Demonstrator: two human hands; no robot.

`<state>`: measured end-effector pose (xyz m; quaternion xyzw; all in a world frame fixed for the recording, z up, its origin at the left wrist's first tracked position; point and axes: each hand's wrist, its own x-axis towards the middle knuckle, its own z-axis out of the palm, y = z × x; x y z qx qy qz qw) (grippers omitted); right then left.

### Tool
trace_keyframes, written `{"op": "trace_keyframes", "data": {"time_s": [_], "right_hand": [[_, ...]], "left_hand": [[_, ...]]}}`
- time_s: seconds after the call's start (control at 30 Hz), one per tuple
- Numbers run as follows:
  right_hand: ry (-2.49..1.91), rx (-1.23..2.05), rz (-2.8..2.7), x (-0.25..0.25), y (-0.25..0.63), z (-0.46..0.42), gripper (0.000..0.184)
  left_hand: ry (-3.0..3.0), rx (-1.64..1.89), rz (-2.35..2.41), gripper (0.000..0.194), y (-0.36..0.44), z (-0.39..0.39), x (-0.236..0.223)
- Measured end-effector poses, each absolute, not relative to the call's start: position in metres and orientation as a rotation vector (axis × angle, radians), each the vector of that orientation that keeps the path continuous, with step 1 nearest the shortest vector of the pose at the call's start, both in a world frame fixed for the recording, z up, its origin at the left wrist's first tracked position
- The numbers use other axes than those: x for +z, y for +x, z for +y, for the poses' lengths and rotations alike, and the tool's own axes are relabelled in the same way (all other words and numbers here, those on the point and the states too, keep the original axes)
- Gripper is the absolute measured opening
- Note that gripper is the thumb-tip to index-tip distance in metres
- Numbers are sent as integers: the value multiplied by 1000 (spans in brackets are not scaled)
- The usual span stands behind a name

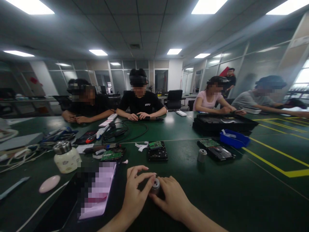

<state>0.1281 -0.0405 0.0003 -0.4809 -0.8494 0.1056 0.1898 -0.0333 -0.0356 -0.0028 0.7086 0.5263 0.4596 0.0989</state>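
Note:
A small silver metal cylinder [156, 185] with dark holes in its top stands upright on the green table. My right hand [174, 197] is closed around its right side, thumb in front. From the left, the thumb and index finger of my left hand [137, 187] meet in a pinch at the cylinder's upper rim; whatever lies between those fingertips is too small to name. Its other fingers are raised. A second, similar cylinder [202, 156] stands apart to the right, beside a hard drive [219, 150]. Ahead of my hands lies another drive [157, 151] with a green circuit board.
Left of my hands are a tablet-like screen [100, 190], a pink oval object [49, 184], a pale bottle [66, 158] and a green circuit board [111, 156]. Right stand a blue tray [234, 139] and a black tray [224, 124]. Several people sit across the table.

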Motion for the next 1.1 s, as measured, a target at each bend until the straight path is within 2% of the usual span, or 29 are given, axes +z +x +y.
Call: {"op": "trace_keyframes", "data": {"time_s": [0.1,0.2,0.27,0.4,0.63,0.8,1.1], "right_hand": [[-1365,286,-2377,0,127,-40,26],[-1368,288,-2365,0,127,-40,30],[-1373,293,-2360,0,127,-41,32],[-1369,306,-2364,1,128,-42,34],[-1393,308,-2365,1,127,-42,25],[-1370,352,-2353,-2,128,-41,24],[-1345,428,-2319,-2,129,-40,27]], "left_hand": [[1986,1405,1856,25,-41,-25,-9],[1917,1132,2100,25,-47,-19,-15],[1916,997,2144,24,-47,-18,-17],[1882,941,2164,25,-46,-18,-16],[1958,1440,1778,25,-43,-22,-16],[2072,1350,1514,18,-33,-35,-12],[2068,1224,1430,20,-33,-37,-4]]}}
